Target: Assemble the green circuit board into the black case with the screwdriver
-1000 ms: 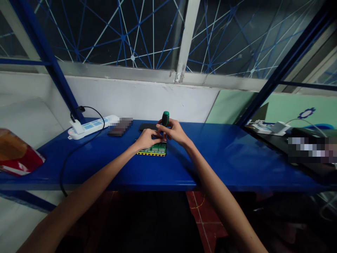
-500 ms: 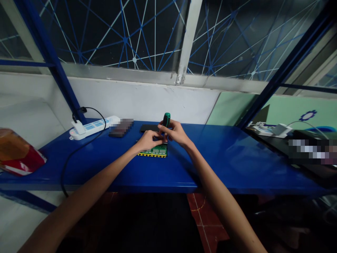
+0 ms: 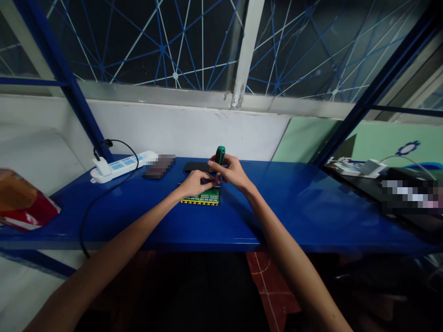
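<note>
In the head view, the right hand [image 3: 231,171] holds a screwdriver [image 3: 220,156] between its thumb and bent fingers. The handle stands nearly upright, with a green top and a darker, green-striped grip; its lower end is hidden by the fingers.

The left hand [image 3: 194,183] is just beside it, over the far part of a circuit board [image 3: 205,197]. Its thumb and fingers come near together at the lower end of the tool, but I cannot tell whether they pinch something.

The board lies flat on the blue table [image 3: 294,212], in the middle, below both hands. It is green, with rows of small pale parts, and its near edge is a bright yellow strip with dark marks. Its far side is partly covered by the left hand.

Behind the hands lies a flat black object [image 3: 192,167]. A white power strip [image 3: 128,163] is farther to the left.
</note>
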A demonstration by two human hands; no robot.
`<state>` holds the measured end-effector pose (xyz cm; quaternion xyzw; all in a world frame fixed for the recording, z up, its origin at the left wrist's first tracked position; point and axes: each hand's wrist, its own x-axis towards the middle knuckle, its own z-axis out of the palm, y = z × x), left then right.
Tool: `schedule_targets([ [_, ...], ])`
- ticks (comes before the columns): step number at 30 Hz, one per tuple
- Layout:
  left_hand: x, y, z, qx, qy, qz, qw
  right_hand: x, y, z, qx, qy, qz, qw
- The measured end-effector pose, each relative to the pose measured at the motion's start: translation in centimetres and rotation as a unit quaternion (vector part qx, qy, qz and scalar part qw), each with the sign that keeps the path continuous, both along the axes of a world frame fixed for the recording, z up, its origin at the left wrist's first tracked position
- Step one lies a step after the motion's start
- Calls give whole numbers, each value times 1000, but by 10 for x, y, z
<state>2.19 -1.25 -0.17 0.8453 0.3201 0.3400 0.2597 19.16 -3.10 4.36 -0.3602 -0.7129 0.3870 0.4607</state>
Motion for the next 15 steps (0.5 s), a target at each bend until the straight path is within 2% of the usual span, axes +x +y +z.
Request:
schedule_targets([
  [6,1,-1,3,-19,0,43,999,0,1,-2,-6,3,-8,1000],
  [15,-1,-2,3,-7,8,-11,1000,-1,1,-2,-3,15,3,1000],
])
